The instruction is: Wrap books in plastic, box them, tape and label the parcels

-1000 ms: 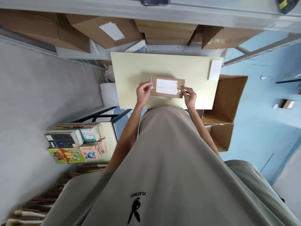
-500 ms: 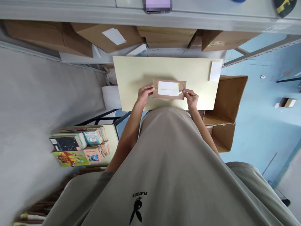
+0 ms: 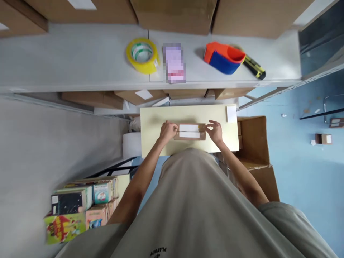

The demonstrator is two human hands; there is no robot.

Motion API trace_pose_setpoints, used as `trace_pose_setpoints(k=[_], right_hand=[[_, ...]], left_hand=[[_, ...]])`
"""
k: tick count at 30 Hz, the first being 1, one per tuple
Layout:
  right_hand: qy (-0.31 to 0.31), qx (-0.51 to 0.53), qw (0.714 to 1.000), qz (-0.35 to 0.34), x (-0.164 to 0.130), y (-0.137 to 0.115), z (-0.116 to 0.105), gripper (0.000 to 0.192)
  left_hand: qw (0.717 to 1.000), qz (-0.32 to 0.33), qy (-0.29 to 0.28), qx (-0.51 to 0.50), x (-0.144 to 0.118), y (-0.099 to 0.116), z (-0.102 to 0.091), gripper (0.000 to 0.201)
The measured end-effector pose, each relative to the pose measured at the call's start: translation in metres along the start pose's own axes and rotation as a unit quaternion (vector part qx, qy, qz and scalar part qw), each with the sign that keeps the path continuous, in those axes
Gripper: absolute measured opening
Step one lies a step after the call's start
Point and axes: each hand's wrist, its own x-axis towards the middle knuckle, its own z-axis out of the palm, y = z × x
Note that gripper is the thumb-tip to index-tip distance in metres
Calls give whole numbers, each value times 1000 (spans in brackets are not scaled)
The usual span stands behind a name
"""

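Note:
A small brown cardboard box [image 3: 189, 139] lies on the pale yellow tabletop [image 3: 150, 118]. Two white label pieces sit on its top, parted by a dark seam running lengthwise. At the box's left end, my left hand [image 3: 168, 131] is closed, thumb and fingers pinching the edge. My right hand [image 3: 215, 131] pinches the right end near the seam with thumb and forefinger, its other fingers raised. Whether tape lies between my fingers is too small to tell.
A shelf ahead holds a yellow tape roll [image 3: 143, 55], a blurred-out phone [image 3: 174, 62], an orange-and-blue tape dispenser [image 3: 224, 58] and a cutter knife [image 3: 254, 67]. A white pad [image 3: 231, 114] is at the table's far right corner. Open cartons [image 3: 254, 141] stand right, stacked books [image 3: 70, 204] left.
The view has tilted up, bringing the shelf items into sight. Both hands stay at the box's ends. The seam between the label pieces looks darker, and the shiny glint by my right hand is gone.

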Motion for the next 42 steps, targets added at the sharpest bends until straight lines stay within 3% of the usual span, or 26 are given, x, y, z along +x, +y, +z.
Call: trace_pose_setpoints(k=[3, 6, 10, 12, 14, 17, 20, 23, 25, 28, 34, 39, 42], right_hand=[[104, -83, 982, -137, 45, -53, -40, 33], [181, -153, 952, -191, 106, -102, -82, 53], [148, -171, 952, -209, 186, -136, -108, 71], [121, -172, 959, -191, 214, -140, -111, 68], [109, -171, 965, -168, 228, -140, -112, 62], [130, -130, 969, -163, 215, -138, -116, 62], [133, -21, 972, -191, 159, -132, -114, 73], [55, 109, 973, -195, 77, -123, -93, 77], [-12, 191, 968, -160, 24, -118, -72, 75], [-74, 255, 959, -99, -30, -112, -40, 73], [-96, 255, 960, -57, -62, -115, -5, 74], [-96, 217, 969, -68, -73, -123, 10, 77], [-102, 174, 976, -81, -80, -126, 16, 76]], left_hand=[[987, 136, 29, 77, 22, 52, -7, 15], [966, 245, 55, 70, 44, 122, -20, 30], [944, 315, 89, 39, 61, 205, -39, 28], [939, 328, 97, 32, 63, 229, -44, 27], [939, 329, 99, 28, 62, 240, -44, 25], [942, 321, 98, -4, 52, 235, -38, 23], [938, 317, 108, -91, 27, 209, -27, 21], [927, 291, 127, -199, -13, 172, -11, 23], [925, 246, 139, -252, -43, 146, 2, 33], [925, 172, 143, -306, -79, 115, 19, 42], [932, 96, 101, -333, -110, 83, 24, 47], [939, 142, 74, -305, -118, 68, 6, 31], [931, 126, 62, -338, -114, 57, -12, 40]])
